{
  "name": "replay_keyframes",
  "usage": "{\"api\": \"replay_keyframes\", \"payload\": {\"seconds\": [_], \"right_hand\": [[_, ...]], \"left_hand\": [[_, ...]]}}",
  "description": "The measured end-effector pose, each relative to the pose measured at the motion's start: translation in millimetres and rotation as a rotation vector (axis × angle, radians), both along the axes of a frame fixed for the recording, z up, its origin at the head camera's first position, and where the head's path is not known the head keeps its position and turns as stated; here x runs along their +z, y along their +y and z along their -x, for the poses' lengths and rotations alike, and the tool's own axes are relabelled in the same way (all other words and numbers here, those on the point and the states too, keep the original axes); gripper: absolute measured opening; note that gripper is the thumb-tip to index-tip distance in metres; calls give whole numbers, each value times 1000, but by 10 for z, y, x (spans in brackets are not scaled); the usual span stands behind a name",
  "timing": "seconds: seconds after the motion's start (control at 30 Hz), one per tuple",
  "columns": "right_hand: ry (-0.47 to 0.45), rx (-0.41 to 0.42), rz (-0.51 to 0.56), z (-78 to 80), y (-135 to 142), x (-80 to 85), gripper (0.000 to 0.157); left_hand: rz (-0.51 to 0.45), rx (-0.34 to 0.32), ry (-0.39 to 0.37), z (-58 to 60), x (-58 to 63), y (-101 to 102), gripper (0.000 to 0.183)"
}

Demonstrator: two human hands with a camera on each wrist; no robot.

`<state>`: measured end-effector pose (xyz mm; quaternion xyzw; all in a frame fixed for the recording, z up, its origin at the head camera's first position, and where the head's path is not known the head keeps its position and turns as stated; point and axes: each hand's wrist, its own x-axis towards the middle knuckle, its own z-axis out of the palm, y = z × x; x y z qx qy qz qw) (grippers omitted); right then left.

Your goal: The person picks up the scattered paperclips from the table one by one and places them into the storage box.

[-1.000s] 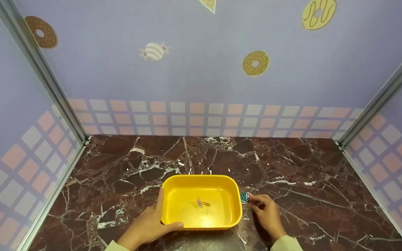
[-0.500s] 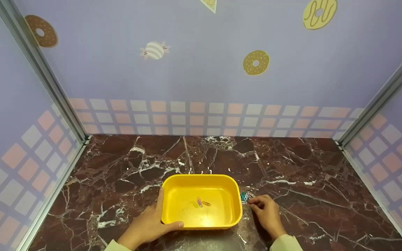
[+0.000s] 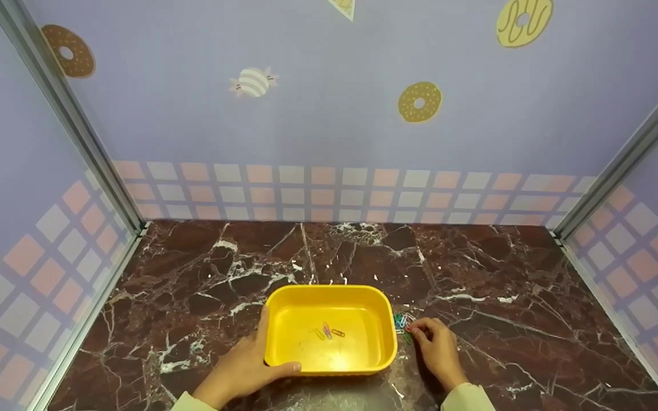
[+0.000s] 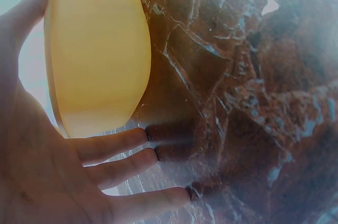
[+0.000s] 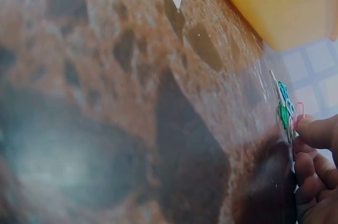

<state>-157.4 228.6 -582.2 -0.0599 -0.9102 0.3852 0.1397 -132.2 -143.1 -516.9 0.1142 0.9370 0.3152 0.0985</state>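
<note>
A yellow plastic bin (image 3: 329,286) stands on the marbled table, several coloured paper clips (image 3: 327,331) lying on its floor. At its near left corner is my left hand (image 3: 243,362), thumb along the front rim and straight fingers against the left side; some fingertips reach the tabletop in the left wrist view. Just right of the bin lies a small pile of green, blue, white and pink paper clips (image 3: 401,321). Over the pile's near side, my right hand (image 3: 439,348) pinches a pink paper clip (image 5: 300,109) between thumb and forefinger, its other fingers curled.
The dark red marbled tabletop (image 3: 192,285) stretches around the bin. A purple back wall (image 3: 329,114) with sweet pictures and a tiled band encloses it, with side panels left and right joined by grey metal strips (image 3: 77,125).
My right hand's fingertips have shifted slightly at the pile, and a pink paper clip now shows at them. The left hand, the bin and the clips inside it have stayed put.
</note>
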Motion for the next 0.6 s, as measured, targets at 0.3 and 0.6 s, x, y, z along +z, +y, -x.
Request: {"api": "replay_keyframes", "payload": {"seconds": [0.3,0.6], "right_hand": [[-28,-10,20,6,-20,19,12],[-17,-5,20,-6,-42,43,9]], "left_hand": [[-1,2,11,0,-2,11,131],[-3,-2,-4,-1,21,-1,127]]}}
